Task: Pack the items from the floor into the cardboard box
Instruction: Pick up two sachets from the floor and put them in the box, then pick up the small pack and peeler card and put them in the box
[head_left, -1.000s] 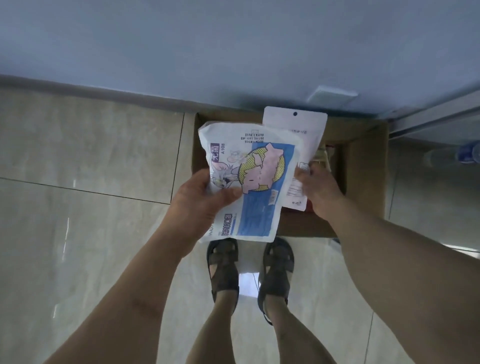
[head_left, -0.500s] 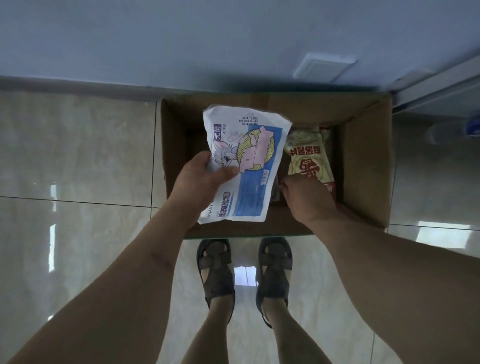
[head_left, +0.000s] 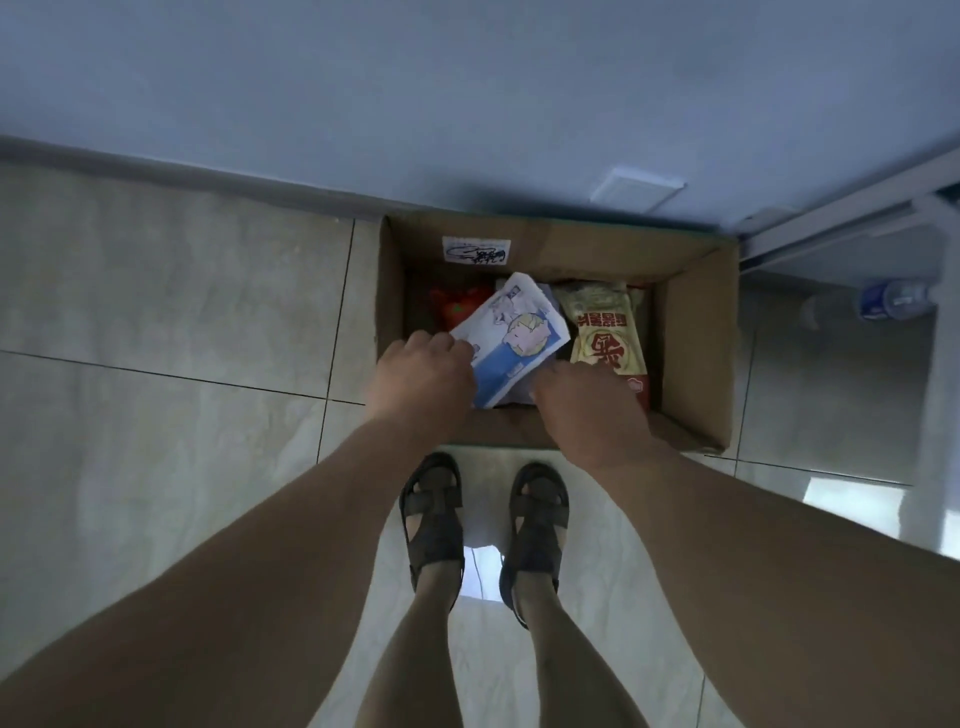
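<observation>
Pinching the near left edge of the white-and-blue cartoon-printed plastic packet (head_left: 511, 343), my left hand (head_left: 423, 379) lowers it into the open brown cardboard box (head_left: 696, 332); its long axis slants away rightward; my right hand (head_left: 584, 410) curls beside it, grip hidden

Both bare forearms reach forward and down; the left hand (head_left: 423, 382) has curled, gripping fingers, the right hand (head_left: 584, 410) lies knuckles-up, fingers hidden.

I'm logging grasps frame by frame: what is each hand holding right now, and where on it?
The left hand grips the blue-and-white cartoon packet by its near left edge. The right hand reaches into the cardboard box; its hold cannot be told.
</observation>
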